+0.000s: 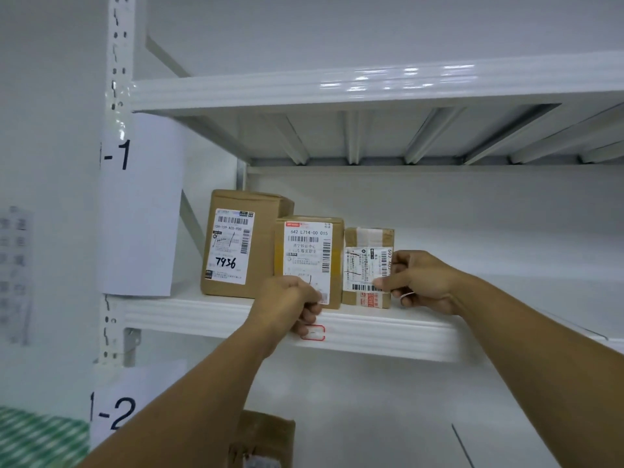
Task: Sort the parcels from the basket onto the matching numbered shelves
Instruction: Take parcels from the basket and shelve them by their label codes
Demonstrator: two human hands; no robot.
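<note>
Three brown cardboard parcels stand upright in a row on the white shelf (209, 315) beside the paper sign "1-1" (141, 204). The tall left parcel (236, 244) has "7936" handwritten on its label. My left hand (287, 305) grips the lower front corner of the middle parcel (309, 251). My right hand (418, 282) pinches the right edge of the small right parcel (366, 265), thumb on its label. The small parcel touches the middle one.
Right of the parcels the shelf runs on bare. A second sign, "1-2" (118, 413), marks the shelf below, where another brown parcel (266, 437) shows behind my left forearm. A green-and-white patterned thing (37, 437) sits at the bottom left. An upper shelf beam (337, 86) runs overhead.
</note>
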